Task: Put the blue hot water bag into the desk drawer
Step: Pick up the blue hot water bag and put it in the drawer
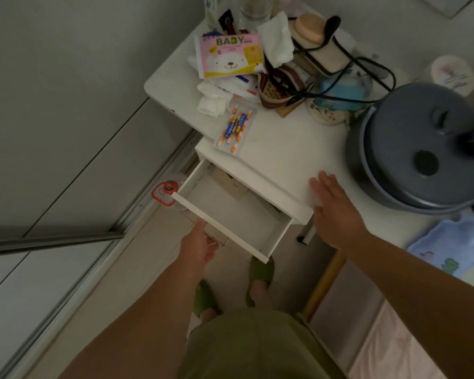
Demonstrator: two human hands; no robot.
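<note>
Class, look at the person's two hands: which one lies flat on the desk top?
The right hand, palm down on the desk. The left hand is lower, at the open drawer front.

The desk [279, 154] is showing a smooth, matt white top, like painted board, and the open drawer [230, 214] below it is looking the same inside. At the right, the grey pot [411, 149] is giving off a dull sheen, plastic or coated metal, hard to tell. The wipes pack [230, 56] near the top is gleaming as glossy printed film, with crumpled soft paper tissue [277, 39] beside it. At the lower right edge the hot water bag [449, 250] is looking like soft, rubbery blue plastic. The slippers [260, 272] at the bottom are appearing as matt green foam.
</note>
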